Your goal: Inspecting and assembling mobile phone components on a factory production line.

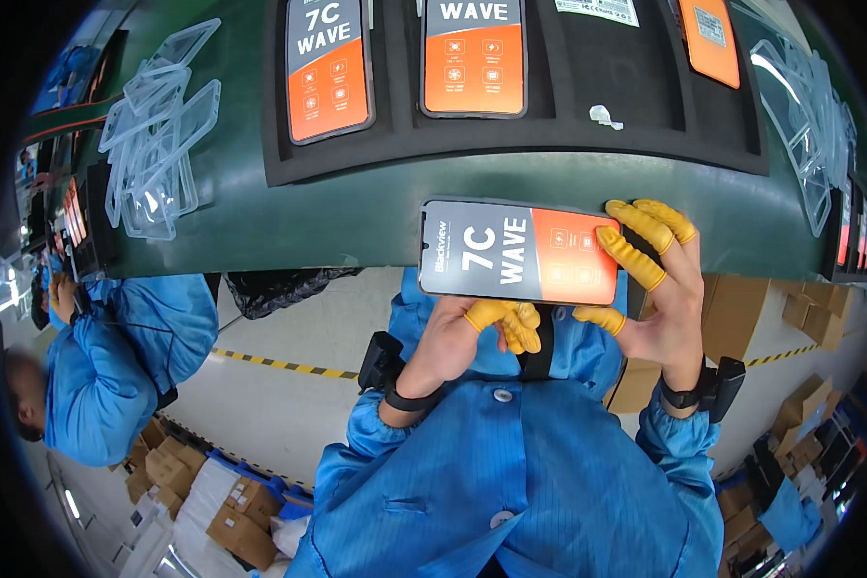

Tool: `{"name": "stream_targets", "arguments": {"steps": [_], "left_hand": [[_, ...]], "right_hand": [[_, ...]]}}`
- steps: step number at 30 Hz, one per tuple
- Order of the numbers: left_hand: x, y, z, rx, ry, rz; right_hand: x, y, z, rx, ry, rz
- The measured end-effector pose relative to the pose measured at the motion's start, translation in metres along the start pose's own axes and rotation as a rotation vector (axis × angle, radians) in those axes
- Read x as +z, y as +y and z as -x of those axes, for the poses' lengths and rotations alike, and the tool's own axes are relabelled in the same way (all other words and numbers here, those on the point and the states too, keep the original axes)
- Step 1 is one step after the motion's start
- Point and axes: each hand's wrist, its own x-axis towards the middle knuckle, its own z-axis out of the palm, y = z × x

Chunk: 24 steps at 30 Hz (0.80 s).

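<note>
A smartphone (pixel 520 252) with a grey and orange printed front lies sideways at the near edge of the green table. My right hand (pixel 669 299), wearing yellow finger cots, grips its orange end, fingers over the right edge and thumb at the lower edge. My left hand (pixel 467 332), also in yellow finger cots, is curled closed just below the phone's lower edge; what its fingers hold, if anything, is hidden. Beyond, a black foam tray (pixel 395 144) holds an upright phone (pixel 328 72), a second phone (pixel 474 58) and an orange-backed phone (pixel 711 43).
Clear plastic cases (pixel 159 135) are heaped left of the tray, with more clear cases (pixel 800 125) at right. A white scrap (pixel 605 117) lies on the tray. At left sits another person in blue (pixel 125 356). Cardboard boxes (pixel 246 520) and a black bag (pixel 279 289) are on the floor.
</note>
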Motion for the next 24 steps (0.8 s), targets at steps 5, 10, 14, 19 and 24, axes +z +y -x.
{"name": "stream_targets", "arguments": {"steps": [5,10,14,19,24], "left_hand": [[0.003,0.000,0.002,-0.009,0.028,0.023],[0.002,-0.001,-0.001,-0.039,0.028,0.029],[0.010,-0.003,0.001,0.071,0.132,-0.015],[0.008,-0.003,0.002,0.051,0.093,0.013],[0.010,-0.004,0.003,0.056,0.117,0.021]], "right_hand": [[0.002,-0.005,0.003,-0.016,0.010,0.077],[-0.009,-0.034,-0.003,0.030,-0.049,0.247],[0.009,-0.060,-0.011,-0.039,-0.128,0.228],[0.027,-0.054,-0.021,-0.071,-0.084,0.279],[0.022,-0.056,-0.029,-0.080,-0.160,0.191]]}}
